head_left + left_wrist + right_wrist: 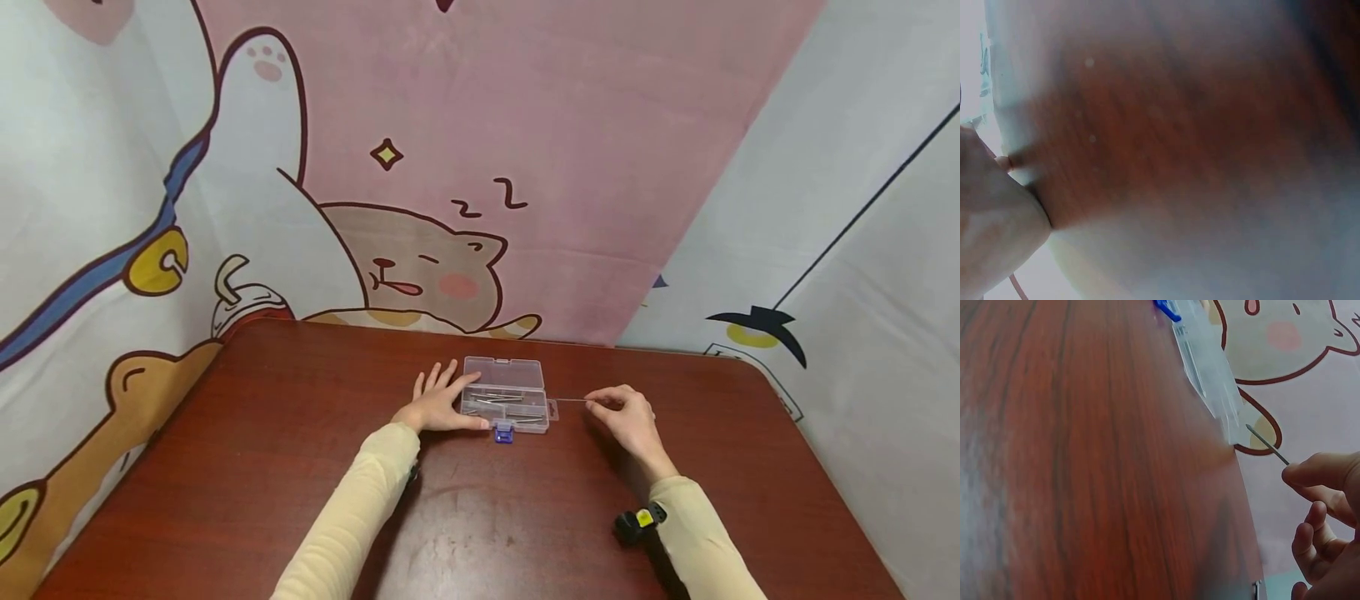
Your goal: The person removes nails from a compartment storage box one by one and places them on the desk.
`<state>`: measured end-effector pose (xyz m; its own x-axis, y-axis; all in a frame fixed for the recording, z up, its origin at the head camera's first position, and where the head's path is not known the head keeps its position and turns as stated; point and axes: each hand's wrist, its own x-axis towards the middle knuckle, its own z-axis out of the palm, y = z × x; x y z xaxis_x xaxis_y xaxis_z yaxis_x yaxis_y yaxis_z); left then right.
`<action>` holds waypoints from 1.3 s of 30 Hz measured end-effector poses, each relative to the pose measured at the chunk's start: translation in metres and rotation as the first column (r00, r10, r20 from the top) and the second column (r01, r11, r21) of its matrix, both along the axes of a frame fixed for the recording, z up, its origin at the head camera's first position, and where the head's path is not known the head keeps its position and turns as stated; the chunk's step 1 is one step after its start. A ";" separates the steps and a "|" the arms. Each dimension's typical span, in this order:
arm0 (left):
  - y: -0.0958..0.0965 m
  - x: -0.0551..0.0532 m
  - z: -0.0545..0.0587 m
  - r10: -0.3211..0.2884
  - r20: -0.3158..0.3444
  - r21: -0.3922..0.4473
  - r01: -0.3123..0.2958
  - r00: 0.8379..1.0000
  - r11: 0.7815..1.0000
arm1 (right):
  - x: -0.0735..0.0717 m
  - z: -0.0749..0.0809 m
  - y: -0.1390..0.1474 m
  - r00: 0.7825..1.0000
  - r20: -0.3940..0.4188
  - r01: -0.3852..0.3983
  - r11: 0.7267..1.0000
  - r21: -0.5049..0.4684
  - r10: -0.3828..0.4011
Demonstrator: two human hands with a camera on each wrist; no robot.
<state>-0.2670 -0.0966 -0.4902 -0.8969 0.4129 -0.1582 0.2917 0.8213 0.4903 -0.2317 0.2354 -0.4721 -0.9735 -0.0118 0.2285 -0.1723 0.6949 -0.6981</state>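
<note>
A clear plastic storage box (503, 373) lies on the table with its lid raised at the back and a blue latch (503, 434) at the front. Several thin metal rods (498, 398) lie in its compartments. My left hand (438, 408) spans the box's left side, fingers spread, thumb along the front edge and index finger at the back corner. To the right of the box, my right hand (630, 421) pinches a thin metal rod (1266, 444) between thumb and index finger. The rod's tapered tip points toward the box's hanging tab (553, 409).
The reddish-brown wooden table (525, 525) reaches back to a cartoon-printed cloth (600, 167). A black wrist device (633, 525) sits at the right forearm. Most of the left wrist view is blurred tabletop.
</note>
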 end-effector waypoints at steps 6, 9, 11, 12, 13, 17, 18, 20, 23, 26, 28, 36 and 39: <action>-0.001 -0.003 -0.008 -0.006 -0.006 0.013 0.006 1.000 1.000 | 0.005 0.003 0.012 0.999 0.017 0.036 0.999 0.008 -0.036; -0.002 -0.002 -0.006 -0.003 -0.011 0.025 0.003 1.000 1.000 | 0.004 0.002 0.018 0.998 0.016 0.055 0.998 0.022 -0.056; -0.002 -0.002 -0.004 -0.004 -0.013 0.026 0.004 1.000 1.000 | 0.004 0.001 0.024 0.997 0.021 0.073 0.997 0.028 -0.074; -0.002 -0.002 -0.004 -0.004 -0.014 0.029 0.004 1.000 1.000 | 0.003 0.000 0.027 0.996 0.026 0.082 0.996 0.028 -0.083; -0.002 -0.002 -0.004 -0.004 -0.014 0.031 0.004 1.000 1.000 | 0.003 0.000 0.030 0.995 0.033 0.091 0.995 0.028 -0.092; -0.003 -0.003 -0.008 0.001 -0.005 0.030 -0.001 1.000 1.000 | 0.003 -0.002 0.040 0.991 0.073 0.114 0.993 0.017 -0.115; -0.003 -0.003 -0.009 0.003 -0.002 0.034 -0.003 1.000 0.999 | 0.003 -0.002 0.042 0.989 0.079 0.120 0.993 0.017 -0.121; -0.003 -0.004 -0.010 0.005 -0.001 0.041 -0.005 1.000 0.999 | 0.004 -0.003 0.047 0.987 0.094 0.133 0.991 0.013 -0.134; -0.002 -0.003 -0.009 0.004 -0.002 0.042 -0.004 1.000 0.999 | 0.005 -0.003 0.052 0.981 0.100 0.165 0.986 0.019 -0.166; -0.002 -0.004 -0.009 0.006 -0.006 0.045 -0.005 1.000 0.999 | 0.007 -0.004 0.056 0.972 0.109 0.205 0.978 0.028 -0.207; -0.002 -0.004 -0.008 0.006 -0.002 0.044 -0.006 1.000 0.999 | 0.008 -0.004 0.059 0.965 0.112 0.235 0.971 0.033 -0.237; -0.002 -0.001 -0.004 -0.009 -0.011 0.040 0.009 1.000 0.999 | 0.011 -0.007 0.069 0.950 0.133 0.277 0.959 0.056 -0.282; -0.003 -0.002 -0.006 -0.004 -0.012 0.044 0.004 1.000 0.999 | 0.012 -0.007 0.072 0.949 0.148 0.273 0.961 0.053 -0.278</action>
